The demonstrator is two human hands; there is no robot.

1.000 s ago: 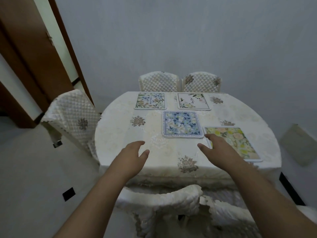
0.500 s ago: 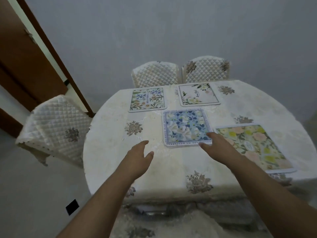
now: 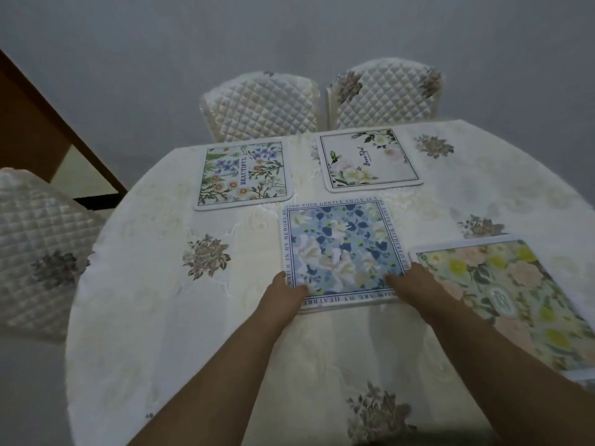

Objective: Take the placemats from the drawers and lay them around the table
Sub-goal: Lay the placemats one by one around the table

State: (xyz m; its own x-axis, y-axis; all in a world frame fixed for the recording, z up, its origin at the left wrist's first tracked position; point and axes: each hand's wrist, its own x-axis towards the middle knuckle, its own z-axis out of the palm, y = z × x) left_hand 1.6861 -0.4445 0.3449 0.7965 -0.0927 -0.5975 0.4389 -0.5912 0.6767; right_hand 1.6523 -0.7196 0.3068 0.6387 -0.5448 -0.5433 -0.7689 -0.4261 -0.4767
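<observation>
Both hands are now reaching the blue placemat [image 3: 343, 252] at mid-counter, having hovered short of it a moment ago. The left hand [image 3: 283, 296] and right hand [image 3: 410, 286] are gripping its near corners, probably to shift it toward a seat; three mats are lying around it.

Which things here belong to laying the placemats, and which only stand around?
Job: blue floral square placemat, purple-flowered "BEAUTIFUL" placemat, white rose placemat, yellow-pink floral placemat, round cream-clothed table.
Around: three quilted white chairs, brown wooden door.
</observation>
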